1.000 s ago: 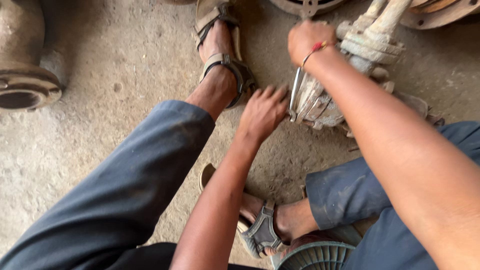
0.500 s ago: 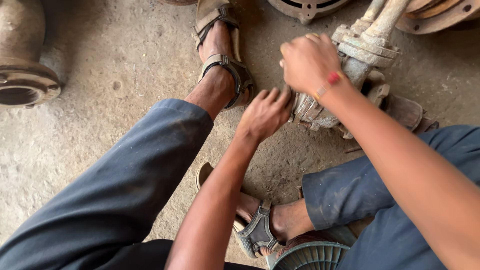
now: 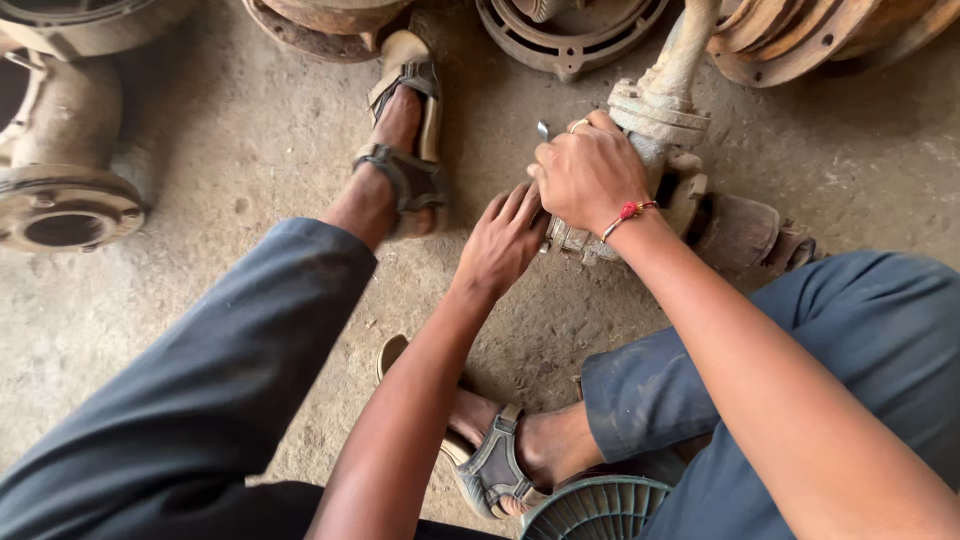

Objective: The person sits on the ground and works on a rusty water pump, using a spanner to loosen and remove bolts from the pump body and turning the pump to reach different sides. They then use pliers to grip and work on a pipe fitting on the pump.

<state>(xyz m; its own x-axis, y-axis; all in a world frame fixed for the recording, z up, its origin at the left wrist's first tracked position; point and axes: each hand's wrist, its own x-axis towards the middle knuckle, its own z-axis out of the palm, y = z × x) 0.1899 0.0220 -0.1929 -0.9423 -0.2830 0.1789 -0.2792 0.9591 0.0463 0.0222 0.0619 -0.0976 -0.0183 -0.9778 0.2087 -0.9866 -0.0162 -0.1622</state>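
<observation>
The right hand (image 3: 590, 172) is in the upper middle of the frame. It is closed in a fist around a thin metal tool (image 3: 543, 130). Only the tool's shiny tip sticks out above the knuckles. A red thread band (image 3: 630, 210) goes round the wrist. The fist sits on top of an old, dirty metal pump part (image 3: 690, 200) that lies on the floor, just right of the middle near the top.

The left hand (image 3: 503, 243) is just below and to the left of the right hand. Its fingers are spread open and they reach up to the lower left edge of the pump part. The fingertips touch it or are right beside it; I cannot tell which. This hand holds nothing.

Both arms come up from the bottom of the frame. The person sits on the floor in dark blue trousers (image 3: 200, 400). One foot in a grey sandal (image 3: 405, 150) points to the top of the frame, left of the hands. The other sandalled foot (image 3: 500, 460) is tucked in near the bottom middle.

The concrete floor (image 3: 250, 150) is dusty and grey. A rusty pipe with a round flange (image 3: 65, 205) lies at the left edge. More rusty round metal parts (image 3: 570, 30) sit along the top edge. A round ribbed green cover (image 3: 600, 510) peeks in at the bottom, right of the tucked foot.
</observation>
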